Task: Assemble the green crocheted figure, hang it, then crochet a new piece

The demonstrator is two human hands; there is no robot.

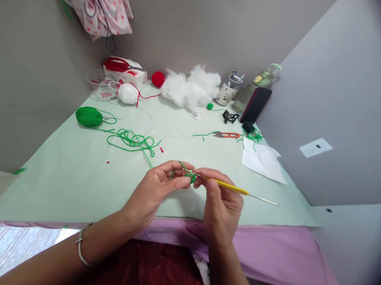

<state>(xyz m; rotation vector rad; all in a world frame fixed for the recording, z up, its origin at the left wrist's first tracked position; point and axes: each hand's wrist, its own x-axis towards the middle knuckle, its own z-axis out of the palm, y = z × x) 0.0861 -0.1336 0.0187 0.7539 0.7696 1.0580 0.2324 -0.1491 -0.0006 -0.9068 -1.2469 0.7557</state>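
My left hand (157,189) pinches a small green crochet piece (192,177) between thumb and fingers, with green yarn running over its index finger. In my right hand (224,204) is a crochet hook with a yellow handle (231,186), held like a pen. The hook's metal tip points left and meets the green piece; its other thin metal end sticks out to the right. A loose tangle of green yarn (135,140) lies beyond my left hand, one strand leading towards the fingers. Farther left rests the green yarn ball (89,116).
Behind are a white yarn ball (128,93), a red ball (158,79) and white stuffing (191,87). Orange thread snips (226,135), a black clip (230,117), a leaning phone (256,105) and crumpled paper (262,160) lie right. Red scissors (118,64) top a box. Walls border the table.
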